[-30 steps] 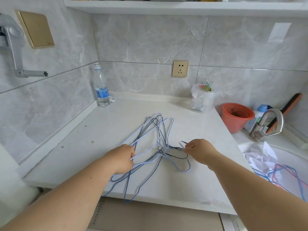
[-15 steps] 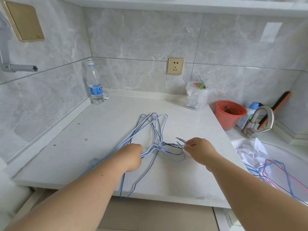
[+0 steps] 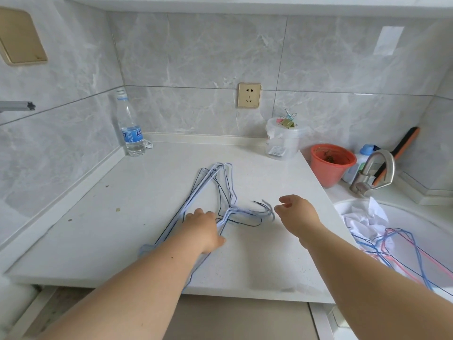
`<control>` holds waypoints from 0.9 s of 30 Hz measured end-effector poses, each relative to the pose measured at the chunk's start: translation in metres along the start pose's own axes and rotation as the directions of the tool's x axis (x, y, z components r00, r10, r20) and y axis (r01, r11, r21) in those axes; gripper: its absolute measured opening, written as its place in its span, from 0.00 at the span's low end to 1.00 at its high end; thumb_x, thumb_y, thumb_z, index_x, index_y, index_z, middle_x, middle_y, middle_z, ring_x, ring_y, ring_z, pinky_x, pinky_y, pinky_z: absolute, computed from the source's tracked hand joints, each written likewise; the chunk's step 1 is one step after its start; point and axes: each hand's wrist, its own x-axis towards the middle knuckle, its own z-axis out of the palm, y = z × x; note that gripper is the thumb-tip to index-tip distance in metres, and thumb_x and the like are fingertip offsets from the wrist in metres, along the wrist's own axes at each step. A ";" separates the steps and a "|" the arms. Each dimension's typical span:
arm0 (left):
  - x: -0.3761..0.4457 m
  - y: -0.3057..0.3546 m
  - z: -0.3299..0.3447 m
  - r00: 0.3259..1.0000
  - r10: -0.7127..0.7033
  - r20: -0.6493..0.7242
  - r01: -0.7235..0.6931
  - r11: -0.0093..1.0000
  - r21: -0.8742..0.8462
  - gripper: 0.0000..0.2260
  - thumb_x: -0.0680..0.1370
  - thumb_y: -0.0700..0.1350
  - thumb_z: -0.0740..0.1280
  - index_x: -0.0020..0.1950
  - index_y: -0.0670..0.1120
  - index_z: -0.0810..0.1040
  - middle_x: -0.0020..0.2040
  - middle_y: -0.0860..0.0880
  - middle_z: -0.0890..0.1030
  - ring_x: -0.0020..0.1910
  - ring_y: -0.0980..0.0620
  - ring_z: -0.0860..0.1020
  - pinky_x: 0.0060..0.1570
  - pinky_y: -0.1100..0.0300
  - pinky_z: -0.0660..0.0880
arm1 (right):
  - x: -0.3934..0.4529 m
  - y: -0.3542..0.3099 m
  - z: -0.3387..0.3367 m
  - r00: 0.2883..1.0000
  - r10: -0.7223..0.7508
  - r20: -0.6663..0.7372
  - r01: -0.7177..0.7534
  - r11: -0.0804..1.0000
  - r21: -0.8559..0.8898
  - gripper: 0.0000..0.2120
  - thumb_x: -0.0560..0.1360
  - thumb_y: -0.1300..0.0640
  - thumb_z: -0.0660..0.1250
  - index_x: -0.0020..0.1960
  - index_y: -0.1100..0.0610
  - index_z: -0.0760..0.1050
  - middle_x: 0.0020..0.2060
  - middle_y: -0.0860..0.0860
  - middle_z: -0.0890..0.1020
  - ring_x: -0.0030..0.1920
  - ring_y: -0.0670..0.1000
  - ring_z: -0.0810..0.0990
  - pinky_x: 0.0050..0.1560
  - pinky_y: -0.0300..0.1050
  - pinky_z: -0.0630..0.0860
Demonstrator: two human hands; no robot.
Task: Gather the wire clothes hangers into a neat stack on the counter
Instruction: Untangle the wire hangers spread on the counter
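Several thin wire hangers [image 3: 221,185], pale blue and dark, lie overlapped on the white counter [image 3: 122,207], their hooks pointing right. My left hand [image 3: 204,228] rests palm-down on the bundle near the hanger necks, fingers flat, pressing the wires. Just right of the hooks hovers my right hand [image 3: 297,213], fingers curled apart and holding nothing. More hangers [image 3: 402,244], blue and pink, lie in the sink at the right.
A water bottle [image 3: 130,128] stands in the back left corner. A clear tub [image 3: 282,141] with binder clips, an orange pot [image 3: 331,164] and a tap [image 3: 375,173] sit at the back right. White cloth [image 3: 367,217] lies in the sink. The counter's front edge is near.
My right hand let go of the hanger hooks and drew slightly right. My left hand opened from a grip and now lies flat on the bundle, which sits straighter.
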 end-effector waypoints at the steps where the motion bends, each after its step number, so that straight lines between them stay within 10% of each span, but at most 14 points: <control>1: 0.001 0.002 -0.001 1.000 -0.012 -0.004 0.012 1.000 -0.017 0.21 0.73 0.52 0.63 0.62 0.44 0.69 0.60 0.44 0.71 0.58 0.44 0.72 0.49 0.56 0.70 | 0.000 0.002 -0.002 1.000 0.004 -0.001 -0.004 1.000 0.005 0.19 0.74 0.56 0.62 0.64 0.54 0.72 0.58 0.51 0.77 0.47 0.52 0.75 0.41 0.41 0.70; 3: 0.004 0.003 -0.001 1.000 -0.015 -0.013 0.014 0.998 -0.055 0.05 0.73 0.44 0.62 0.45 0.43 0.71 0.45 0.46 0.74 0.44 0.46 0.74 0.35 0.60 0.67 | 0.000 0.004 -0.004 1.000 0.015 0.002 -0.015 1.000 0.014 0.19 0.74 0.56 0.62 0.64 0.54 0.72 0.55 0.50 0.77 0.46 0.52 0.75 0.36 0.40 0.69; 7: 0.004 0.005 -0.001 0.999 -0.037 0.025 0.040 0.993 -0.112 0.11 0.72 0.37 0.61 0.30 0.45 0.63 0.29 0.49 0.65 0.28 0.51 0.64 0.25 0.61 0.59 | 0.001 0.011 -0.008 0.999 0.042 0.012 -0.043 0.999 0.024 0.18 0.74 0.56 0.62 0.63 0.54 0.73 0.49 0.47 0.74 0.46 0.52 0.75 0.33 0.38 0.67; 15: -0.005 -0.005 -0.012 0.995 -0.100 0.014 0.100 0.961 -0.257 0.08 0.74 0.39 0.59 0.45 0.41 0.77 0.31 0.49 0.69 0.29 0.51 0.67 0.26 0.63 0.62 | 0.004 0.013 -0.010 0.999 0.048 0.014 -0.049 0.996 0.070 0.18 0.73 0.56 0.62 0.63 0.54 0.73 0.50 0.49 0.76 0.41 0.49 0.75 0.31 0.36 0.67; 20: -0.005 -0.017 -0.021 0.996 -0.081 -0.044 0.040 0.809 -0.586 0.08 0.75 0.37 0.61 0.49 0.43 0.79 0.50 0.41 0.83 0.45 0.43 0.81 0.48 0.54 0.78 | 0.005 0.010 -0.007 0.995 0.095 -0.007 -0.092 0.980 0.175 0.19 0.74 0.57 0.62 0.65 0.53 0.71 0.49 0.48 0.75 0.37 0.44 0.73 0.30 0.38 0.66; 27: -0.017 -0.014 -0.031 0.996 -0.045 -0.076 -0.028 0.654 -0.756 0.08 0.77 0.40 0.58 0.50 0.48 0.75 0.43 0.55 0.83 0.33 0.54 0.78 0.33 0.63 0.73 | -0.005 -0.009 0.004 0.976 0.084 0.201 -0.160 0.903 0.398 0.18 0.72 0.58 0.66 0.62 0.56 0.74 0.43 0.52 0.81 0.41 0.53 0.80 0.42 0.45 0.76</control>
